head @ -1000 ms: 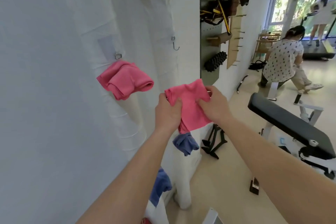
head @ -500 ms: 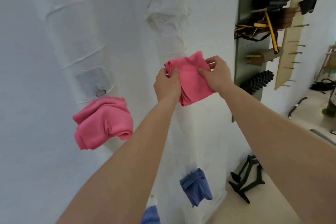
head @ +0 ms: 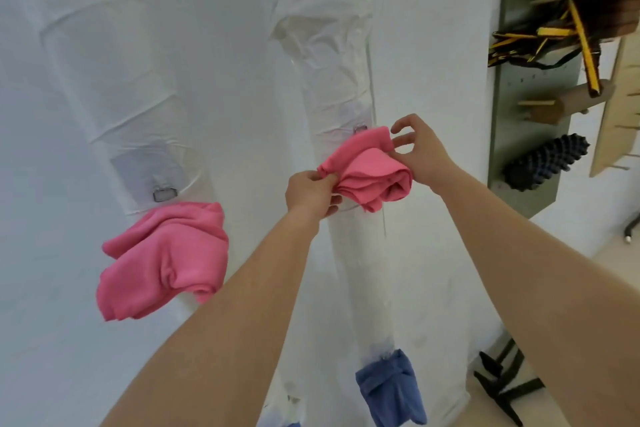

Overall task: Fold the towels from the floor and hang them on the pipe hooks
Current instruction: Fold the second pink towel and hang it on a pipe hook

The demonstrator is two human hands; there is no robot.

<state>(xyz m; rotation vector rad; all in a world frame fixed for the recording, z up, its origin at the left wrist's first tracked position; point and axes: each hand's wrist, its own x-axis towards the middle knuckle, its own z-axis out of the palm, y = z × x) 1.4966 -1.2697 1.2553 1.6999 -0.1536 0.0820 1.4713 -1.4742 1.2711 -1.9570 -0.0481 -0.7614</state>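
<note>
Head view shows the hanging step under way: a folded pink towel is held against the front of the white-wrapped pipe, its upper corner touching the small metal hook on that pipe; whether cloth has caught on the hook cannot be told. The left hand pinches the bunched lower-left end of the towel's top edge; the right hand is at the other end, just right of the pipe, fingers spread and only touching the upper corner. The towel's long axis slants across the pipe, rising from lower left to upper right toward the hook; its loose folds hang below that edge and open toward the camera. The next move likely calls for slipping the top edge over the hook, then easing both hands off so the folds stay together. Left of the pipe another pink towel hangs; low on the pipe hangs a blue towel.
</note>
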